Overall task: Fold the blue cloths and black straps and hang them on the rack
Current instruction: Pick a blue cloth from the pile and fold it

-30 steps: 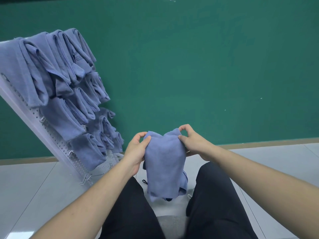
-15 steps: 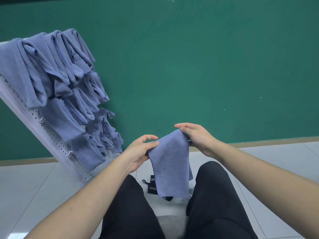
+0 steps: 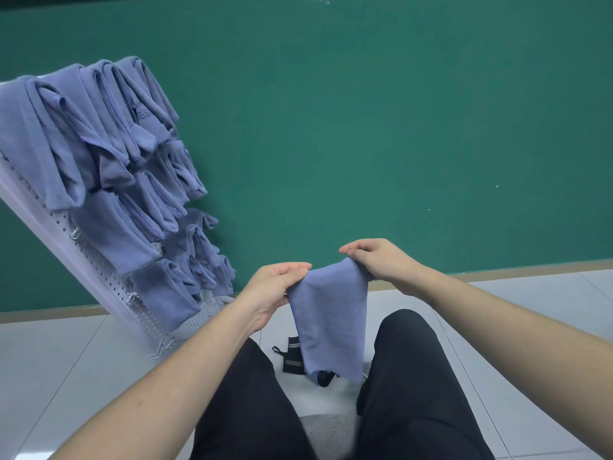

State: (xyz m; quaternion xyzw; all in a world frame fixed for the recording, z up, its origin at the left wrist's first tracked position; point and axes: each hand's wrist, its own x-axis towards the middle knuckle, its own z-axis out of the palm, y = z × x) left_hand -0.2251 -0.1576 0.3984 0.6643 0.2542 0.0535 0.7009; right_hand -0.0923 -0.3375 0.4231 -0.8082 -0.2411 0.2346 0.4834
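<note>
Left hand (image 3: pixel 277 287) and right hand (image 3: pixel 381 260) each pinch a top corner of the cloth (image 3: pixel 328 320), grip closed on fabric, fingers and thumb together. Cloth hangs folded, lower centre of frame, between the knees in black trousers (image 3: pixel 418 386). Its lower edge partly covers a black strap (image 3: pixel 292 356) lying on the floor (image 3: pixel 66 360). Rack (image 3: pixel 109 287), white pegboard, leans at left of frame against the green wall (image 3: pixel 365 127), loaded with folded blue cloths (image 3: pixel 99 154). Grey seat edge shows at bottom centre.

Both hands (image 3: pixel 275 287) (image 3: pixel 381 260) pinch blue cloth (image 3: pixel 328 320) top corners (black strap (image 3: pixel 292 358) below).
</note>
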